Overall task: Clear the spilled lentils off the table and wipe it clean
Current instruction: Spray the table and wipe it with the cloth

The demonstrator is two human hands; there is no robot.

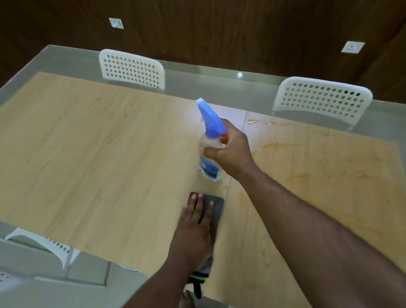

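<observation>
— While the right hand (230, 154) has its grip curled round the neck of the bottle (209, 153), what do you make of it?

— Fingers wrapped tight, thumb across the clear body. The bottle is held above the counter (80, 143), near its middle seam, tilted. Its long axis runs from the base, nearest us, up to the blue trigger head, and the nozzle points away toward the far edge and slightly left. A faint mist shows just beyond the tip.

— And the other hand?

— The left hand (195, 226) lies flat, fingers straight, pressing the cloth (214, 205) onto the counter just below the bottle. That grip holds nothing; it only presses.

— What could go wrong?

— I'd say the aim. The orange stains (285, 145) and the small puddle (253, 121) lie to the right of the seam, while the nozzle faces the cleaner left half. Spray landing there wets wood that needs little, and the smears stay dry. Also, the cloth trails over the near edge; a hard wipe could drag it off. I can't make out any whole lentils from here.
</observation>
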